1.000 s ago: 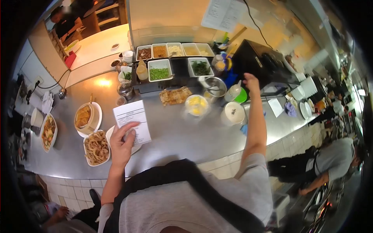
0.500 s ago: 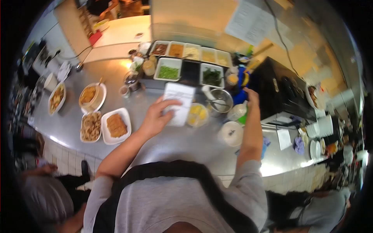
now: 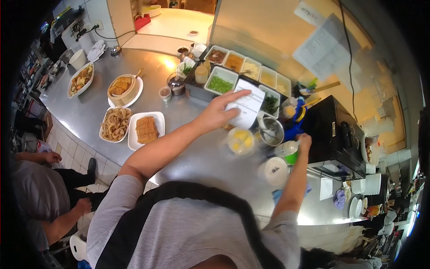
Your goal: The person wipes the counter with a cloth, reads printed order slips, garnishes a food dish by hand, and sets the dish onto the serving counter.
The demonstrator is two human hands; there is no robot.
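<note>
My left hand (image 3: 218, 111) reaches over the middle of the counter and holds a printed paper slip (image 3: 249, 104) between thumb and fingers. The slip partly covers the tub of dark green leaves (image 3: 271, 104). Curled fingers close my right hand (image 3: 304, 143), beside the pale top of a squeeze bottle (image 3: 285, 149) and below a blue object (image 3: 293, 130); what it grips, if anything, is hidden. Between the hands are a metal pot (image 3: 274, 134) with a utensil in it and a clear container of yellow pieces (image 3: 241, 141). A white lidded tub (image 3: 275, 171) sits nearer me.
To the left are a dish of fried pieces (image 3: 115, 125), a square dish with a browned slab (image 3: 147, 130), a round wooden container (image 3: 121, 88) on a plate and an oval dish (image 3: 81, 80). A black appliance (image 3: 329, 134) stands right. Another person (image 3: 42, 193) is at left.
The view has turned and shifted. My left hand has carried the slip rightward, from beside the leaf tub to in front of it. My right hand has come nearer me, alongside the squeeze bottle's top.
</note>
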